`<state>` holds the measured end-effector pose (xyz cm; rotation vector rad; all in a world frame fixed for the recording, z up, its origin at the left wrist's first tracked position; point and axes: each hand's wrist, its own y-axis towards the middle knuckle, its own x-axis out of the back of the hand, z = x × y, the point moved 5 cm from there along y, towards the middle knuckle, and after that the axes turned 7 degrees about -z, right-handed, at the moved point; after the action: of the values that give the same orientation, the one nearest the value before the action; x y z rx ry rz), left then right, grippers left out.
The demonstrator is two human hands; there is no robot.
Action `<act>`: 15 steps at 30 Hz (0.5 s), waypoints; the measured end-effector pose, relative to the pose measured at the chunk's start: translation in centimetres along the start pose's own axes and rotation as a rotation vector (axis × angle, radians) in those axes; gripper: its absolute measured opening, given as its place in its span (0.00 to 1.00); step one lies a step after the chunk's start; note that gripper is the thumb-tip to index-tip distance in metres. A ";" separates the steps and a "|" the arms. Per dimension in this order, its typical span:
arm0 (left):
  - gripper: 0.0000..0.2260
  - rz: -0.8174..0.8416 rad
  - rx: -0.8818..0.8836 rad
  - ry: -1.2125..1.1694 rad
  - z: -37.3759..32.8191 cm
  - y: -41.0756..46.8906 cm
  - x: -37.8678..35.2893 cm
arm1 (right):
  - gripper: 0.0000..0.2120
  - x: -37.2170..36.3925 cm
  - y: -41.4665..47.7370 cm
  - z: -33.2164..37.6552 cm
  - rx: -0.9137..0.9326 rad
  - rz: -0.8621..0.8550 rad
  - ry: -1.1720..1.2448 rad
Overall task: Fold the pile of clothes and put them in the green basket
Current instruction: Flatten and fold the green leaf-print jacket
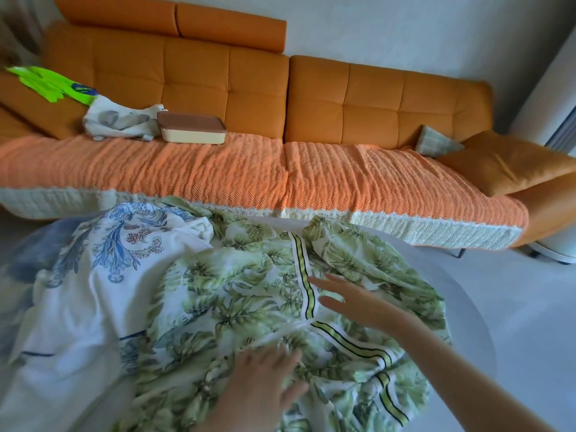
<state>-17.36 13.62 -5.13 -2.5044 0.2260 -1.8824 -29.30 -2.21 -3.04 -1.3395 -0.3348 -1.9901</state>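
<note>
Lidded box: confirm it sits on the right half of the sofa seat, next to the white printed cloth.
Not right. The head view shows the lidded box on the left half of the sofa seat, not the right, and it is next to the white printed cloth.

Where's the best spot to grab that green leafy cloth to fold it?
Probably its striped band, pinched from above on the right. It lies flat and uncovered on the leafy cloth, close to the open right hand; elsewhere the fabric is crumpled.
</note>
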 end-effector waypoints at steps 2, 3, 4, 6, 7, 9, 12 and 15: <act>0.43 0.205 -0.063 -0.008 -2.4 -0.1 -2.3 | 0.25 -1.8 2.9 2.8 0.138 0.039 -0.088; 0.41 0.220 -0.084 0.023 -2.5 0.0 -3.2 | 0.25 -2.7 4.0 4.2 0.211 0.057 -0.130; 0.33 0.344 -0.018 -0.005 -2.4 -0.5 -4.6 | 0.26 -3.8 5.0 5.0 0.248 0.090 -0.207; 0.25 0.393 0.013 0.050 -1.7 -0.4 -5.6 | 0.31 -5.3 6.5 4.9 0.233 0.154 -0.411; 0.32 0.347 -0.017 0.046 -1.2 0.2 -6.2 | 0.35 -5.5 7.1 3.6 0.179 0.155 -0.510; 0.46 0.356 0.011 0.032 -0.3 0.7 -6.3 | 0.33 -4.9 7.8 -0.1 0.045 0.159 -0.682; 0.37 0.306 0.177 -0.009 1.6 1.5 -4.0 | 0.32 -2.4 6.4 -4.7 -0.135 0.217 -0.774; 0.31 0.221 0.277 0.037 3.6 2.4 -2.1 | 0.28 -0.5 4.0 -6.6 -0.337 0.243 -0.792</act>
<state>-14.79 11.21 -8.40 -2.1703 0.2149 -1.7407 -31.12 -8.63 -7.01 -2.2423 -0.1755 -1.2777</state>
